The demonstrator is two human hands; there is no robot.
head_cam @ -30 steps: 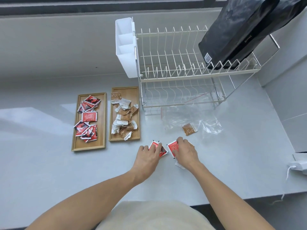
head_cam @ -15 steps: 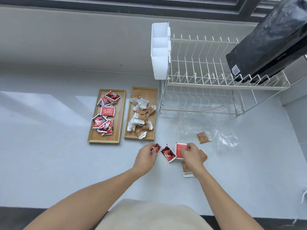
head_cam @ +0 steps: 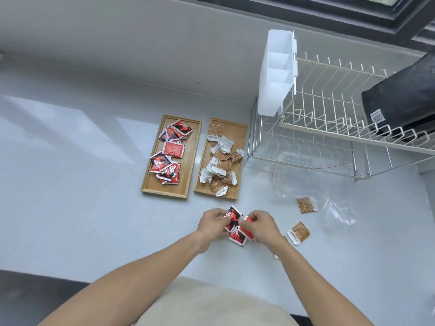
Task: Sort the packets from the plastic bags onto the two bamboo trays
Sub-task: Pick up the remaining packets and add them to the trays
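Both hands have drawn together since half a second ago, gathering the red packets (head_cam: 236,225) that then lay spread on the counter (head_cam: 82,208) into one bunch between them. Left hand (head_cam: 212,224) pinches the upper packet at its left edge, fingers closed on it; right hand (head_cam: 263,226) closes on the bunch from the right, though exactly how many packets it holds is hard to tell. This bunch sits just in front of the two bamboo trays: left tray (head_cam: 150,182) carries red packets, right tray (head_cam: 242,137) brown and white ones. Two brown packets (head_cam: 306,204) (head_cam: 298,233) lie on the counter to the right, one near the clear plastic bag (head_cam: 339,210).
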